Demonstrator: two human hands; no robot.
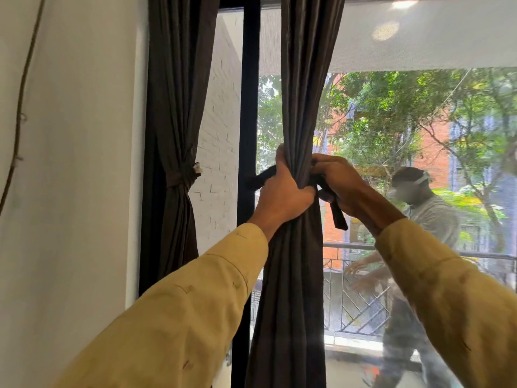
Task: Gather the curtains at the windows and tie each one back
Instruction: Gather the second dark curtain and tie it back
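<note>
A dark grey curtain hangs in the middle of the window, bunched into a narrow column at hand height. My left hand is clenched around the bunched folds from the left. My right hand grips a dark tie-back strap on the curtain's right side; one strap end hangs down below that hand, and another end sticks out left of my left hand. A second dark curtain at the left is gathered and bound at its waist by a tie.
A black window frame post stands between the two curtains. A white wall with a thin hanging cord is at the left. The glass shows a reflected person, a railing and trees outside.
</note>
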